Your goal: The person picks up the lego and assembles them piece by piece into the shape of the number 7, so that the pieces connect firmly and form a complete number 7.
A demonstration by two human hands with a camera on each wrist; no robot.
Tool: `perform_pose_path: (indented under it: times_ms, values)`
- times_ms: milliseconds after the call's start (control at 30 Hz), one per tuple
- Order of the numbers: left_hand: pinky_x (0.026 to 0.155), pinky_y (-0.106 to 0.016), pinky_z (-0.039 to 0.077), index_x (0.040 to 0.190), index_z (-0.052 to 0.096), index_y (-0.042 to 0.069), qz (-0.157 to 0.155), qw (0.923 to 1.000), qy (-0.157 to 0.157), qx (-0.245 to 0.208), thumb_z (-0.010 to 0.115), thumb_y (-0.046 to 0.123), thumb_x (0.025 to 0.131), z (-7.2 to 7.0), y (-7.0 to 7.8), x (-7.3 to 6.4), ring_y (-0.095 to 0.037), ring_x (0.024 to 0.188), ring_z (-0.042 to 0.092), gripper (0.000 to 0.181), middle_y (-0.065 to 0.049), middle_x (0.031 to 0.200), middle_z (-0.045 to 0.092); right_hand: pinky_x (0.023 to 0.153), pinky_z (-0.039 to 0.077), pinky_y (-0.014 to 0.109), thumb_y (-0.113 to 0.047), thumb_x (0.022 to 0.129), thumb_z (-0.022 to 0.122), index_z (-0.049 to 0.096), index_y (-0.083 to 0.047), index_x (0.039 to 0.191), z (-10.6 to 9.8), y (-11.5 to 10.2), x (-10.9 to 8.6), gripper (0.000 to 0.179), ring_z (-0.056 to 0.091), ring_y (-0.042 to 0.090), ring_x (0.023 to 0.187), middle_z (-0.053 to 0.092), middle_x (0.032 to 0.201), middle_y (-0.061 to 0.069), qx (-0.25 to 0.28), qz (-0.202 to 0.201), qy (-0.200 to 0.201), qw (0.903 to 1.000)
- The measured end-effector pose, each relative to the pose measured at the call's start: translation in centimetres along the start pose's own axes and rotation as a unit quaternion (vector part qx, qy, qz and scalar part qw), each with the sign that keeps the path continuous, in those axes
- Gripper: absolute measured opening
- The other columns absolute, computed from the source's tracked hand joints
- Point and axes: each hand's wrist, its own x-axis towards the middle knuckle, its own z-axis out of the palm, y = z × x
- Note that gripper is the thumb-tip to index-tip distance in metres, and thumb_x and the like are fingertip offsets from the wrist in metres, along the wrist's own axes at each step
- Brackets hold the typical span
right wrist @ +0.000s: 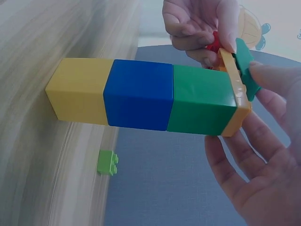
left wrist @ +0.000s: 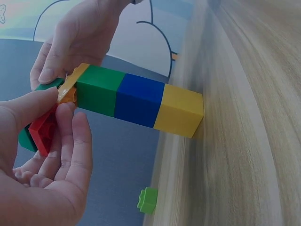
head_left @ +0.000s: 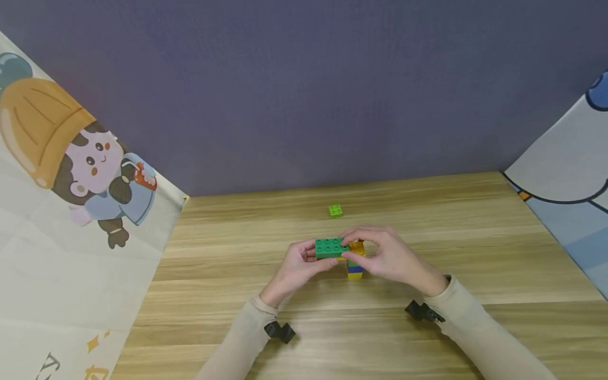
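Note:
A small tower stands upright on the table, with a yellow block (left wrist: 181,112) lowest, a blue block (left wrist: 140,100) above it and a green block (left wrist: 99,90) on that. Across its top lies a flat orange brick (right wrist: 236,94), reaching out to the left. Over the orange brick is a long green studded brick (head_left: 328,247), with a red brick (left wrist: 43,132) beneath its left part. My left hand (head_left: 296,265) pinches the red and green bricks between thumb and fingers. My right hand (head_left: 391,257) grips the green brick's right end, thumb and fingertip on it.
Behind the tower, a small lime-green brick (head_left: 335,211) lies on the wooden table (head_left: 228,253). A dark blue-grey panel (head_left: 304,95) rises along the table's far edge. Printed cartoon sheets flank it on the left (head_left: 119,253) and right.

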Motion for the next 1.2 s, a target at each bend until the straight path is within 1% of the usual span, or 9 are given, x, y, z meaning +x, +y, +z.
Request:
perform_pose_path:
  times_ms: [300, 400, 567, 700, 800, 833, 900, 1033, 1200]
  values:
    - [0.089, -0.028, 0.063, 0.137, 0.067, -0.002, -0.003, 1.0000, 0.002, -0.006, 0.078, 0.005, 0.096, 0.0, 0.0, -0.1, -0.013, 0.098, 0.077, 0.043, -0.022, 0.125, 0.076, 0.091, 0.065, 0.041, -0.011, 0.086, 0.089, 0.081, -0.016, 0.106, 0.0, -0.1, 0.1, 0.022, 0.078, 0.022, 0.105, 0.081, 0.115, 0.001, -0.028, -0.023, 0.000, 0.9993]
    - [0.089, -0.028, 0.063, 0.137, 0.067, -0.002, -0.006, 0.9999, 0.003, -0.009, 0.078, 0.005, 0.096, -0.1, 0.1, -0.2, -0.014, 0.099, 0.078, 0.044, -0.021, 0.125, 0.076, 0.091, 0.065, 0.042, -0.012, 0.087, 0.089, 0.081, -0.017, 0.106, 0.0, -0.2, 0.2, 0.021, 0.078, 0.022, 0.106, 0.081, 0.115, 0.001, -0.035, -0.025, -0.002, 0.9991]
    - [0.090, -0.028, 0.063, 0.137, 0.067, -0.002, -0.011, 0.9998, 0.004, -0.014, 0.077, 0.004, 0.096, -0.1, 0.1, -0.2, -0.023, 0.104, 0.078, 0.043, -0.021, 0.125, 0.076, 0.090, 0.064, 0.043, -0.012, 0.087, 0.089, 0.080, -0.018, 0.106, 0.3, -0.1, 0.1, 0.022, 0.077, 0.021, 0.106, 0.081, 0.115, 0.000, -0.037, -0.027, 0.005, 0.9989]
    - [0.089, -0.027, 0.063, 0.137, 0.067, -0.002, -0.013, 0.9998, 0.004, -0.017, 0.077, 0.003, 0.096, -0.2, 0.0, -0.2, -0.039, 0.110, 0.076, 0.042, -0.022, 0.125, 0.076, 0.092, 0.064, 0.044, -0.010, 0.086, 0.089, 0.080, -0.019, 0.106, 0.7, 0.1, -0.1, 0.024, 0.077, 0.021, 0.107, 0.081, 0.116, -0.001, -0.028, -0.026, 0.019, 0.9991]
    - [0.090, -0.028, 0.063, 0.137, 0.067, -0.003, -0.013, 0.9997, 0.002, -0.018, 0.076, 0.003, 0.096, -0.2, 0.0, -0.3, -0.048, 0.115, 0.072, 0.042, -0.022, 0.125, 0.076, 0.093, 0.063, 0.043, -0.009, 0.087, 0.088, 0.079, -0.020, 0.107, 1.0, 0.2, -0.3, 0.025, 0.076, 0.021, 0.109, 0.080, 0.117, -0.002, -0.013, -0.015, 0.026, 0.9995]
    - [0.090, -0.028, 0.063, 0.137, 0.067, -0.003, -0.013, 0.9997, 0.001, -0.019, 0.076, 0.003, 0.097, -0.2, 0.0, -0.3, -0.048, 0.115, 0.072, 0.042, -0.022, 0.126, 0.076, 0.093, 0.063, 0.043, -0.009, 0.087, 0.088, 0.079, -0.020, 0.108, 1.1, 0.2, -0.3, 0.025, 0.076, 0.021, 0.109, 0.080, 0.118, -0.001, -0.008, -0.012, 0.027, 0.9995]
    - [0.090, -0.028, 0.063, 0.137, 0.066, -0.003, -0.012, 0.9998, 0.000, -0.018, 0.076, 0.003, 0.097, -0.2, 0.0, -0.3, -0.044, 0.114, 0.073, 0.042, -0.022, 0.126, 0.075, 0.093, 0.064, 0.042, -0.009, 0.088, 0.087, 0.079, -0.020, 0.108, 1.2, 0.2, -0.4, 0.025, 0.076, 0.020, 0.110, 0.080, 0.119, -0.001, -0.001, -0.006, 0.028, 0.9996]
    - [0.091, -0.029, 0.063, 0.137, 0.066, -0.003, -0.010, 0.9997, -0.002, -0.021, 0.076, 0.003, 0.097, -0.3, 0.0, -0.3, -0.030, 0.109, 0.077, 0.042, -0.022, 0.127, 0.075, 0.093, 0.064, 0.042, -0.007, 0.089, 0.086, 0.079, -0.019, 0.109, 1.2, 0.2, -0.4, 0.025, 0.076, 0.021, 0.109, 0.080, 0.120, 0.000, 0.010, -0.004, 0.027, 0.9996]
    - [0.091, -0.029, 0.063, 0.137, 0.066, -0.003, -0.006, 0.9996, -0.011, -0.026, 0.076, 0.004, 0.097, -0.3, -0.1, -0.3, -0.015, 0.103, 0.078, 0.042, -0.022, 0.128, 0.075, 0.094, 0.064, 0.041, -0.007, 0.089, 0.086, 0.079, -0.019, 0.109, 1.3, 0.1, -0.4, 0.024, 0.076, 0.022, 0.110, 0.079, 0.122, 0.001, 0.012, -0.003, 0.028, 0.9995]
